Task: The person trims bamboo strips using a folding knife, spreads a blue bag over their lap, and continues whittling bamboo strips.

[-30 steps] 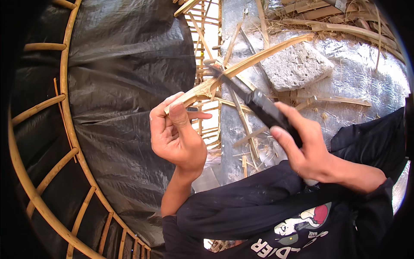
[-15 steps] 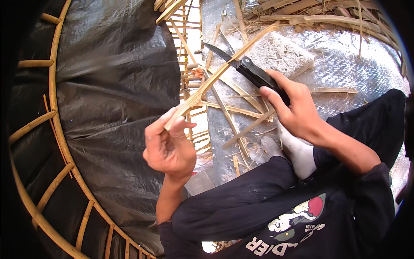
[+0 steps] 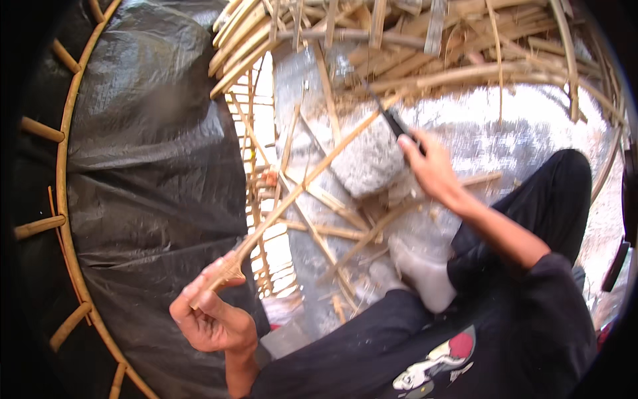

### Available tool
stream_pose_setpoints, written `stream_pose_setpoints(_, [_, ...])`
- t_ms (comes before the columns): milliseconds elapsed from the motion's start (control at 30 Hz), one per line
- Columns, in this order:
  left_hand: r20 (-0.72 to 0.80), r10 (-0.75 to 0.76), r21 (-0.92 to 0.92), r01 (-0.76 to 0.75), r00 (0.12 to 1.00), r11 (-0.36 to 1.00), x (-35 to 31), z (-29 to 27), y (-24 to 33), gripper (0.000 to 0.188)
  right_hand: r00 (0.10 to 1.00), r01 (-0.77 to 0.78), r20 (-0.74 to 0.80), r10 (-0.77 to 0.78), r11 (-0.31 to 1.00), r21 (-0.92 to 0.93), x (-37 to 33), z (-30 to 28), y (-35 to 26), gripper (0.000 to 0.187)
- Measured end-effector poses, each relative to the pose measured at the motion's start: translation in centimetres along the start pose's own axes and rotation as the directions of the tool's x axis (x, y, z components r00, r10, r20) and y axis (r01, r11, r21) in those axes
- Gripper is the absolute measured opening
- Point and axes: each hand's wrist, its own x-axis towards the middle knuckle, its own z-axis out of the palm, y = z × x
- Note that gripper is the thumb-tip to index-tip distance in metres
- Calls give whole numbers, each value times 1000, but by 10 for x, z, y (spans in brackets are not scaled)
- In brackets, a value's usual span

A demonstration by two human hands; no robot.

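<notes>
My left hand point(image 3: 216, 312) is closed on the near, thicker end of a long pale bamboo strip point(image 3: 282, 203). The strip slants up and away to the right. A frayed bit of fibre sticks out beside my fingers. My right hand point(image 3: 430, 165) grips the black handle of a folding knife point(image 3: 397, 124). Its dark, open blade meets the strip close to the far end; blur hides whether it cuts into it. Below the strip sits a rough grey block point(image 3: 372, 159).
Loose bamboo strips point(image 3: 325, 229) lie across the silvery sheet point(image 3: 525, 139) by my socked feet point(image 3: 425, 272). Split bamboo is piled point(image 3: 425, 60) at the far side. On the left, a black tarp point(image 3: 153, 173) hangs beside a curved bamboo frame point(image 3: 64, 159).
The knife has moved away from me along the strip, from its middle part to near its far end. My left hand has shifted left and nearer. The view has moved too.
</notes>
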Motion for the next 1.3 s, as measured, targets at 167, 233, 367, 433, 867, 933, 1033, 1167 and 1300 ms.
stream_pose_setpoints(167, [115, -90, -131, 105, 989, 986, -11, 25, -5, 19, 942, 191, 241, -236, 962, 196, -53, -14, -64, 40])
stream_pose_setpoints(233, [134, -115, -144, 134, 984, 980, -12, 23, -9, 16, 846, 282, 380, -374, 919, 276, -74, -18, -85, 42])
stream_pose_setpoints(367, [153, -57, -179, 85, 987, 980, -14, 22, -5, 21, 865, 210, 402, -299, 945, 252, -85, -4, -72, 42])
stream_pose_setpoints(433, [206, -28, -105, 51, 978, 993, -12, 27, -5, 20, 889, 219, 380, -254, 966, 134, -66, -3, -61, 43])
stream_pose_setpoints(867, [215, 62, -39, -55, 975, 998, 10, 26, 0, 19, 925, -41, 378, 22, 998, 42, -49, 4, -41, 41])
stream_pose_setpoints(933, [201, 84, -46, -76, 976, 996, 6, 25, -1, 19, 960, -41, 275, 60, 996, -74, -34, 8, -11, 36])
stream_pose_setpoints(1033, [203, 56, -132, -29, 978, 991, -6, 25, -2, 22, 956, -35, 293, 25, 999, 28, -55, 4, -35, 38])
stream_pose_setpoints(1167, [240, -36, -155, 75, 970, 985, -18, 20, -1, 15, 847, 185, 484, -222, 975, 122, -87, 5, -55, 45])
stream_pose_setpoints(1300, [146, 25, -203, 5, 989, 979, -21, 25, -19, 18, 895, 104, 432, -109, 994, 36, -79, 17, -34, 37])
